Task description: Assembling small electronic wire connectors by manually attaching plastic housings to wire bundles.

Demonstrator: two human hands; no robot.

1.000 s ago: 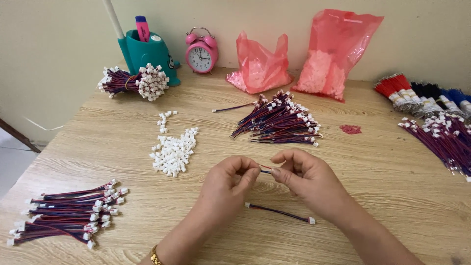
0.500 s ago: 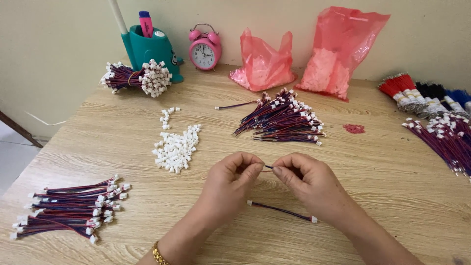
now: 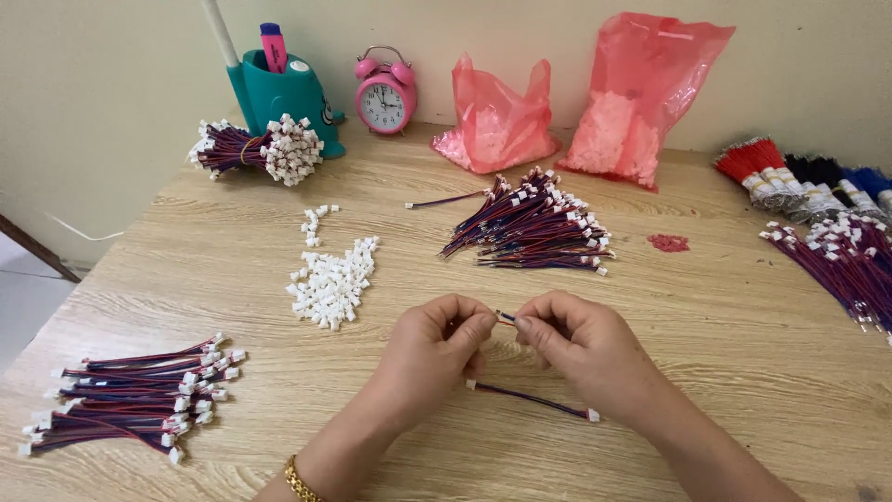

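— What have we got in our hands?
— Our left hand [image 3: 437, 339] and right hand [image 3: 576, 342] each pinch one end of a short wire lead [image 3: 505, 318] above the wooden table [image 3: 725, 316].
— And nearby?
— A finished lead [image 3: 531, 398] lies just beneath; loose white connectors [image 3: 332, 284] lie to the left.

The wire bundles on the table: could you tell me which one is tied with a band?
The bundle at the far left, beside the teal pen holder. A yellow band cinches its middle; the heaps at centre, near left and right edge lie loose.
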